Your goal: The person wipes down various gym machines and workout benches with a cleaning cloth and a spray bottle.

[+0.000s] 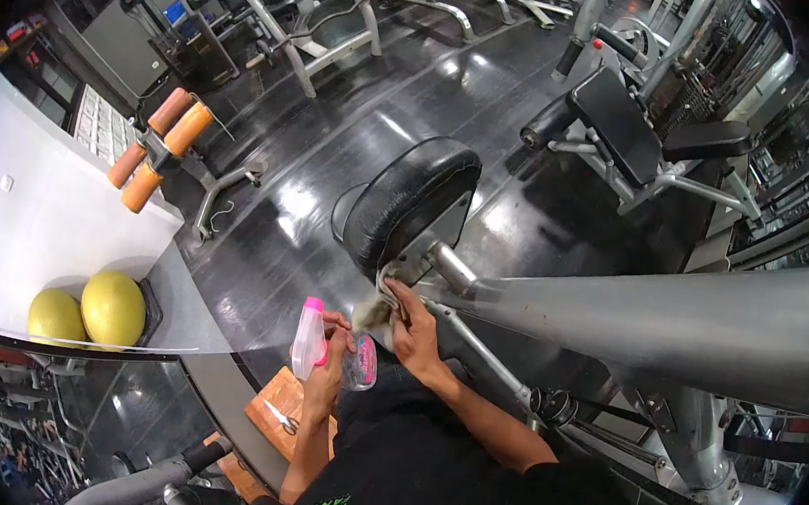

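A spray bottle [309,339] with a pink and white head and a clear body is held by my left hand [326,367], its fingers wrapped round the neck. Close beside it on the right, my right hand [416,336] grips a pale, stained cloth [376,314]. The cloth is bunched near the metal bracket under a black padded seat [407,204]. Part of the cloth lies behind my right fingers. The seat's cover looks creased and shiny.
A thick grey metal tube [662,311] runs from the seat to the right. Two yellow-green balls [114,308] lie at the left. Orange foam rollers [186,129] stand beyond them. A black padded bench [616,124] is at the upper right, and a wooden box [274,410] sits below left.
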### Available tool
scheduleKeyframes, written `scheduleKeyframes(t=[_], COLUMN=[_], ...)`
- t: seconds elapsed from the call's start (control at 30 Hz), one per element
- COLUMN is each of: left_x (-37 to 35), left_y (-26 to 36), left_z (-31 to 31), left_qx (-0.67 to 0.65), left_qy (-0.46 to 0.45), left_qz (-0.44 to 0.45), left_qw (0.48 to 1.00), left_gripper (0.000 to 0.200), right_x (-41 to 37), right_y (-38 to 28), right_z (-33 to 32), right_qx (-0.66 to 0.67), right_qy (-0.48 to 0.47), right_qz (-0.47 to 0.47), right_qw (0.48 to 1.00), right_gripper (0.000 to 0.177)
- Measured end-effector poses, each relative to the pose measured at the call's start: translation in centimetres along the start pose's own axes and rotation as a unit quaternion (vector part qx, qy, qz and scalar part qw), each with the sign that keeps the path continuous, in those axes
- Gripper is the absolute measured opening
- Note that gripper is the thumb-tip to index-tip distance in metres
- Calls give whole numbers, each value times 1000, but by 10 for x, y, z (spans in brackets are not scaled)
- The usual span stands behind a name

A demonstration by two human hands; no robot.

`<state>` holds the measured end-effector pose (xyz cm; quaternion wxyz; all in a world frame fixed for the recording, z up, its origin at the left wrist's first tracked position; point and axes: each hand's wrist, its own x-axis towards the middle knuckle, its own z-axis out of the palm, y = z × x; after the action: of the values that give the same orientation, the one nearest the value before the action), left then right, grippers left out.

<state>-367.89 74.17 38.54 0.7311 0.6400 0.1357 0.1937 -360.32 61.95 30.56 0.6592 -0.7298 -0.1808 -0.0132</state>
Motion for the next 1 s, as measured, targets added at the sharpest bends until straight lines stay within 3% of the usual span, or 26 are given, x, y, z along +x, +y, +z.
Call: scheduleKeyframes(t=[0.07,0.1,0.13,0.17,0.27,0.33,0.37,0.5,0.57,0.6,0.67,0.73,0.8,0.83,0.9,0.93,1.0], left_x=[1,2,2,1,-2,-4,-4,-2,2,3,3,3,2,1,1,0,-2], left_y=[1,2,2,2,4,5,4,-2,-4,-4,-1,4,7,6,2,3,5], left_z=[0,0,-1,-3,-3,-1,-1,-2,-1,0,3,3,1,-1,-5,-5,-6], left_qx=[-9,-20,-19,-8,-4,-13,-21,-36,-16,5,-6,-16,-23,-23,-25,-25,-1], left_qy=[-9,-14,-13,-11,-8,-6,-6,-7,-19,-31,-27,-19,-21,-18,-6,-5,-5], left_qz=[7,18,19,22,25,30,27,15,18,23,24,26,40,40,24,25,24], left_qw=[1000,1000,1000,1000,1000,999,999,999,1000,999,999,999,999,999,999,999,1000], left_gripper=[14,14,14,14,15,15,15,15,15,15,15,14,14,14,14,14,14], right_x=[4,13,27,41,87,105,103,60,33,30,26,38,56,67,92,111,146], right_y=[-15,-5,-6,-9,-13,-21,-21,-23,-20,-28,-46,-43,-61,-62,-63,-64,-92], right_z=[-10,-11,-19,-24,-38,-42,-32,-20,-18,-23,-35,-33,-41,-43,-46,-51,-54], right_qx=[63,18,-16,28,-37,15,-85,-129,-97,-98,19,-1,37,38,22,-80,-285], right_qy=[43,129,167,211,285,208,222,143,26,25,-33,123,209,205,223,203,169], right_qz=[120,37,20,61,-12,78,72,90,-9,-10,112,56,-12,-12,-219,-293,-327], right_qw=[990,991,986,975,958,975,969,977,995,995,993,991,977,978,950,931,885], right_gripper=[47,44,43,43,47,51,53,52,52,52,56,48,49,49,48,43,41])
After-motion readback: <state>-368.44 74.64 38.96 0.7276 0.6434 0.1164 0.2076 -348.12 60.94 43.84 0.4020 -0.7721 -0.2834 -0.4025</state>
